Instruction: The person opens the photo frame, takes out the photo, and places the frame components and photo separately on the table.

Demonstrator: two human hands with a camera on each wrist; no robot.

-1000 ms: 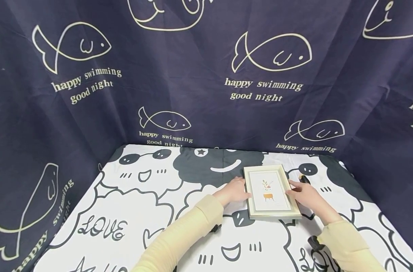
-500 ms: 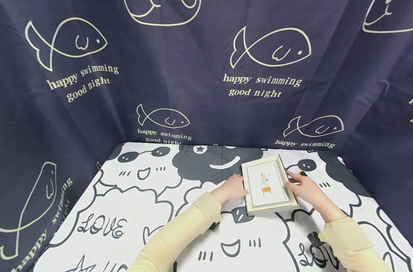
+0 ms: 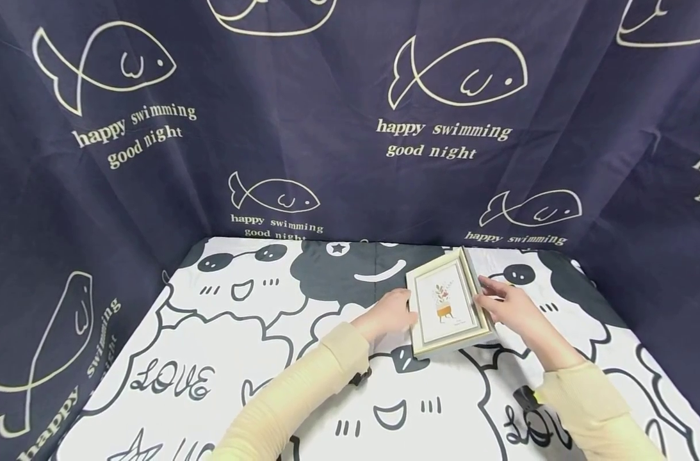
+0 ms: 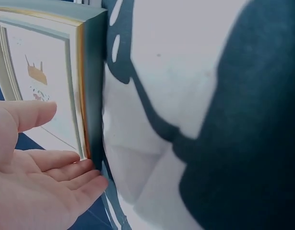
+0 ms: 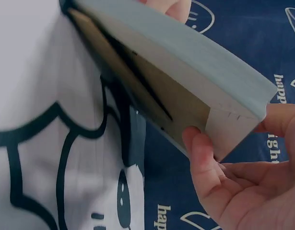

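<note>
A cream picture frame (image 3: pixel 444 307) with a print of leaves and flowers over an orange pot on legs stands slanted at the right of the table, its right side raised. My right hand (image 3: pixel 508 310) holds that raised side. In the right wrist view one finger curls against the brown backing (image 5: pixel 190 103) while the thumb lies at the outer edge. My left hand (image 3: pixel 387 314) touches the opposite side. The left wrist view shows its fingers (image 4: pixel 65 170) nearly straight, tips against the frame's edge, and the thumb stretched before the print.
The table wears a black-and-white cartoon cloth (image 3: pixel 182 346) with "LOVE" lettering. A dark blue curtain (image 3: pixel 338 128) with fish drawings hangs behind and at both sides. Something small and black (image 3: pixel 525 398) shows beside the right sleeve.
The frame's right side has risen and the frame has turned toward the left, so its right side face now shows. Both hands have moved slightly left and away with it.
</note>
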